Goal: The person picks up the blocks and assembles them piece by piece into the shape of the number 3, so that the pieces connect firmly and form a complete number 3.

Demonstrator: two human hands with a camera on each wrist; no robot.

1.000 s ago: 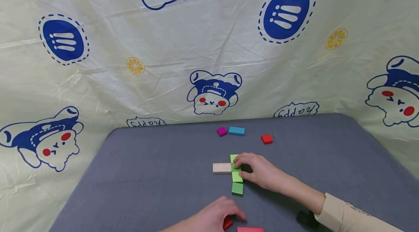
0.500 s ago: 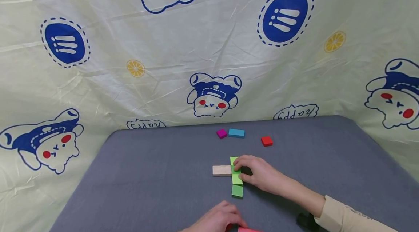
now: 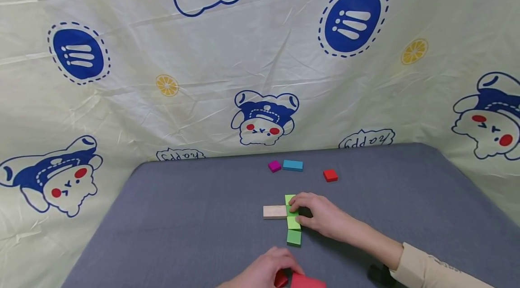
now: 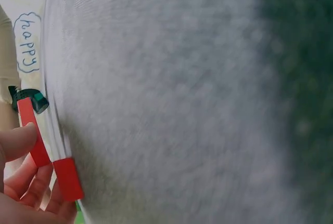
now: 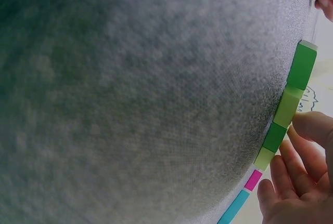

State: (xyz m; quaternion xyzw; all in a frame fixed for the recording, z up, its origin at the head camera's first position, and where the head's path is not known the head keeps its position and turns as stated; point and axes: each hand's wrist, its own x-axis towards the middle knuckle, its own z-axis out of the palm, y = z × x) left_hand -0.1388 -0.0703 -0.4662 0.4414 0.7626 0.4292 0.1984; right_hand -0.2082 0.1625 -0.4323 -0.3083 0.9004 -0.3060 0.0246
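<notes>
My left hand (image 3: 268,267) is at the near edge of the table. It pinches a flat red rectangular block (image 3: 308,282), also seen in the left wrist view as a tilted red block (image 4: 32,133) under the thumb. Below the fingers is a smaller red block (image 3: 281,278). My right hand (image 3: 325,216) rests beside a row of green blocks. Its thumb touches a light green block (image 5: 289,107), and the index fingertip lies over a darker green block (image 5: 274,136). A bare wooden block (image 3: 275,212) adjoins the row on the left. Another green block (image 3: 294,238) ends the row nearest me.
Farther back on the grey cloth-covered table (image 3: 183,216) lie a magenta block (image 3: 274,166), a blue block (image 3: 293,165) and a red block (image 3: 331,175). A printed white curtain (image 3: 203,112) stands behind the table. A dark device (image 3: 381,274) sits by the right sleeve.
My left hand has taken hold of the flat red block, lying apart from it one second ago, and tilted it up. The right hand stays at the green row.
</notes>
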